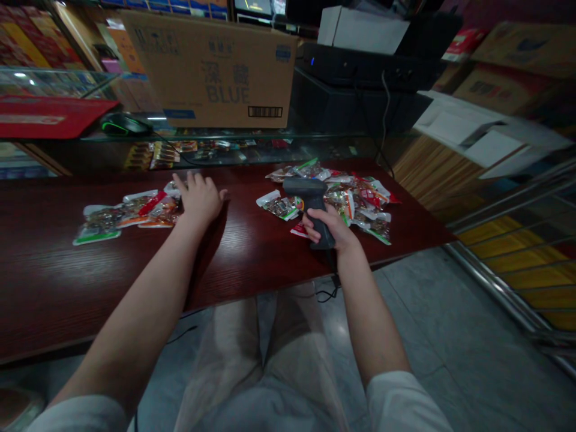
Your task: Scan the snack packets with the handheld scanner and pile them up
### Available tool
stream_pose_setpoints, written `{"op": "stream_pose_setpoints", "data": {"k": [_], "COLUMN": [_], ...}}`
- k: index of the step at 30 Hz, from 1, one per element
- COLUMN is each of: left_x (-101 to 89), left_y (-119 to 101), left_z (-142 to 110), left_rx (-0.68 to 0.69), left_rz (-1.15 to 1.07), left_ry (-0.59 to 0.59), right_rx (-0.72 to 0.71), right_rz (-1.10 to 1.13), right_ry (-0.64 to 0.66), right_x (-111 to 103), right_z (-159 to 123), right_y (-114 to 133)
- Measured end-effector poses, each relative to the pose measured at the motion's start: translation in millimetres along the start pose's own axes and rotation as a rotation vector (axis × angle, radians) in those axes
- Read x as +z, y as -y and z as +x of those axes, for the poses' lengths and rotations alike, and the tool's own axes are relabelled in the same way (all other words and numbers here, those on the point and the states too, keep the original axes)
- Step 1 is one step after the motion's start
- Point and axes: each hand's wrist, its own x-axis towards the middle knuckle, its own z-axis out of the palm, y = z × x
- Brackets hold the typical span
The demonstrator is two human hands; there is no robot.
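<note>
My right hand (333, 225) is wrapped round the handle of a dark barcode scanner (306, 187), whose head points left above the table. Behind and beside it lies a heap of small clear snack packets (360, 201) with green, red and white edges. One packet (279, 206) lies just left of the scanner. My left hand (201, 195) is palm down with fingers spread, at the right end of a row of similar packets (150, 207). Its fingers overlap the nearest packet, and what lies under the palm is hidden. A green-edged packet (99, 223) forms the row's left end.
A dark red wooden table (238, 258) spans the view. Behind it, a glass counter carries a large cardboard box (225, 78), a mouse (126, 124) and black equipment (360, 69). The scanner's cable (332, 291) hangs past the front edge. A metal rack (504, 288) stands right.
</note>
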Motion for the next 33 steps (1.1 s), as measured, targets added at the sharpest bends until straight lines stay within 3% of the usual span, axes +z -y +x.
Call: {"op": "stream_pose_setpoints", "data": {"k": [5, 9, 12, 16, 19, 33], "left_x": [3.5, 15.3, 17.9, 9.5, 2.3, -1.4], "left_y": [-62, -82, -73, -48, -34, -18], "left_z": [-8, -14, -10, 3, 10, 11], "left_rx": [0.325, 0.381, 0.335, 0.271, 0.263, 0.373], "left_rz": [-0.292, -0.305, -0.452, -0.556, -0.538, -0.446], "left_ry": [0.267, 0.350, 0.302, 0.062, -0.036, -0.079], "right_rx": [-0.001, -0.008, -0.003, 0.025, 0.049, 0.034], "right_rz": [0.003, 0.006, 0.002, 0.004, -0.008, 0.026], "right_ry": [-0.006, 0.001, 0.001, -0.013, -0.017, -0.045], "right_x": [0, -1, -1, 1, 4, 5], "right_z": [0, 0, 0, -1, -2, -1], "right_y": [0, -2, -1, 1, 2, 2]}}
